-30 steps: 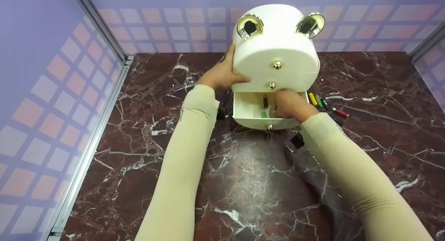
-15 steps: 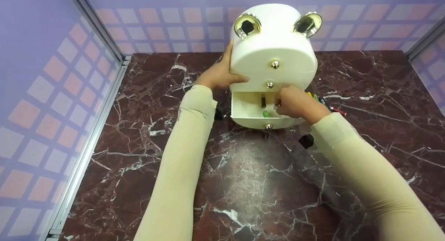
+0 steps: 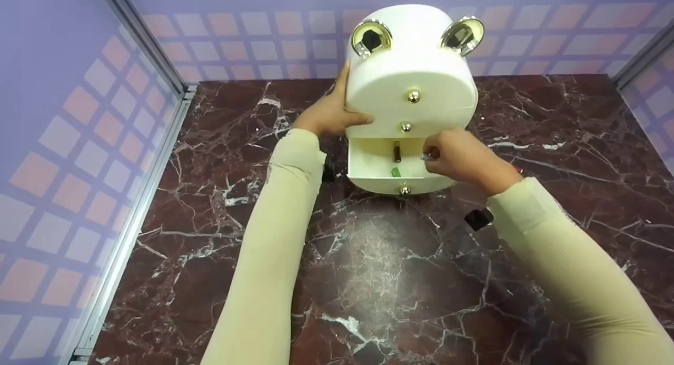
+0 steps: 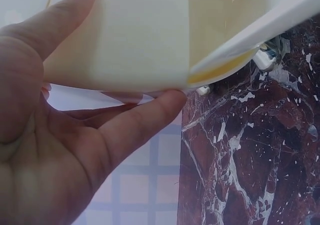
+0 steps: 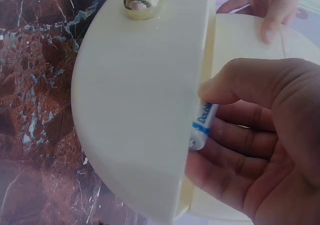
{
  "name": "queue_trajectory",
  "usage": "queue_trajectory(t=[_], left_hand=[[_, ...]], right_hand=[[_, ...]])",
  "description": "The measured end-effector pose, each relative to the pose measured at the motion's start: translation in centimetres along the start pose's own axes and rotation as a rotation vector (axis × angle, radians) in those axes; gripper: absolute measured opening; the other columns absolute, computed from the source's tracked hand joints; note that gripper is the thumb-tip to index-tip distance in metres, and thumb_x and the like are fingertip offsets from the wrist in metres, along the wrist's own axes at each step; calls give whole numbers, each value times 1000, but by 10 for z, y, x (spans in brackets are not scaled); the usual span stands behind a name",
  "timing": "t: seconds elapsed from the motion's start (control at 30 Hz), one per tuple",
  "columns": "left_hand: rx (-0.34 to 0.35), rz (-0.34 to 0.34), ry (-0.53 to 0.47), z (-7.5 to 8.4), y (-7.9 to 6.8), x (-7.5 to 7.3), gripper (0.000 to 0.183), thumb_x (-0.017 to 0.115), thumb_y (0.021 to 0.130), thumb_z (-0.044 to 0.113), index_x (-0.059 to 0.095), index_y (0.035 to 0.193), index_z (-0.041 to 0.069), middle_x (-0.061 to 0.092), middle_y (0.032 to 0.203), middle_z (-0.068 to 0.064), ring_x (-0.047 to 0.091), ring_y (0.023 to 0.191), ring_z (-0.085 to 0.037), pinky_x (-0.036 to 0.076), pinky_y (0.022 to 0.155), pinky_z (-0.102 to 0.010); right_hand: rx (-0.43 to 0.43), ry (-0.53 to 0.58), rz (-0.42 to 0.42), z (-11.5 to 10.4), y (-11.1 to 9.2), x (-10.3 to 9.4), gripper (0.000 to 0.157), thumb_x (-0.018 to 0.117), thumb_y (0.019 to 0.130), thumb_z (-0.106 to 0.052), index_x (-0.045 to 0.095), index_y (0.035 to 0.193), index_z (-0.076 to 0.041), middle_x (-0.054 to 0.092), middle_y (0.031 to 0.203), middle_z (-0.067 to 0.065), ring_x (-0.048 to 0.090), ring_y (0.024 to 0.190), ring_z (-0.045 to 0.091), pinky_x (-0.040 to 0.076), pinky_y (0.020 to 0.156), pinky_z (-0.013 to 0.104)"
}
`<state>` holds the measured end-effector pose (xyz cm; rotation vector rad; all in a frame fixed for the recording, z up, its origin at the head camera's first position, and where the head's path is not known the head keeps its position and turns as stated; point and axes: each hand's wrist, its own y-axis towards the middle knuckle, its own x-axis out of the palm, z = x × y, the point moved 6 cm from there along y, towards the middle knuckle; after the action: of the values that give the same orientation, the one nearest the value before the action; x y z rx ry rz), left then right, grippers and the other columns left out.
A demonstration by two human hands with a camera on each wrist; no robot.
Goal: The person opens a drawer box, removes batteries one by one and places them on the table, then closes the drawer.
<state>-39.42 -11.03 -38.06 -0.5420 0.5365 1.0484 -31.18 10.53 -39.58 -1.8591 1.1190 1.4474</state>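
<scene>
A white rounded drawer cabinet (image 3: 413, 65) with gold ears and knobs stands at the back of the table. Its bottom drawer (image 3: 376, 185) is pulled out, with a dark battery (image 3: 397, 151) and a small green item (image 3: 395, 171) inside. My left hand (image 3: 329, 115) rests against the cabinet's left side, thumb on the front face and fingers fairly straight along the side. My right hand (image 3: 458, 151) is at the drawer's right end, pinching a white-and-blue battery (image 5: 202, 125) between thumb and fingers. In the right wrist view the battery sits at the drawer front's edge.
Dark red marbled table (image 3: 368, 280) lies under everything. To the right of the cabinet a red piece (image 3: 518, 170) peeks out from behind my right forearm. Purple tiled walls (image 3: 253, 33) close off the back and the sides.
My right hand has come up out of the drawer and shifted right with the battery. The coloured pieces beside the cabinet are now mostly hidden behind it. My left hand stays on the cabinet.
</scene>
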Motion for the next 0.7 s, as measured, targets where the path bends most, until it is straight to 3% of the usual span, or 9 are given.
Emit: queue_trajectory(t=[0.27, 0.7], left_hand=[[13, 10, -6, -1, 1, 0, 131, 81, 76, 39, -29, 148, 36, 20, 162, -10, 46, 134, -27, 33, 117, -37], [1, 0, -38, -2, -1, 1, 131, 81, 77, 37, -29, 147, 38, 20, 162, -10, 45, 134, -26, 33, 117, -37]], right_hand=[[45, 56, 73, 8, -13, -14, 10, 67, 76, -11, 72, 83, -5, 69, 74, 6, 58, 68, 21, 49, 67, 36], [101, 85, 144, 20, -35, -30, 11, 67, 80, -12, 73, 87, -7, 71, 75, 4, 61, 67, 15, 51, 64, 31]])
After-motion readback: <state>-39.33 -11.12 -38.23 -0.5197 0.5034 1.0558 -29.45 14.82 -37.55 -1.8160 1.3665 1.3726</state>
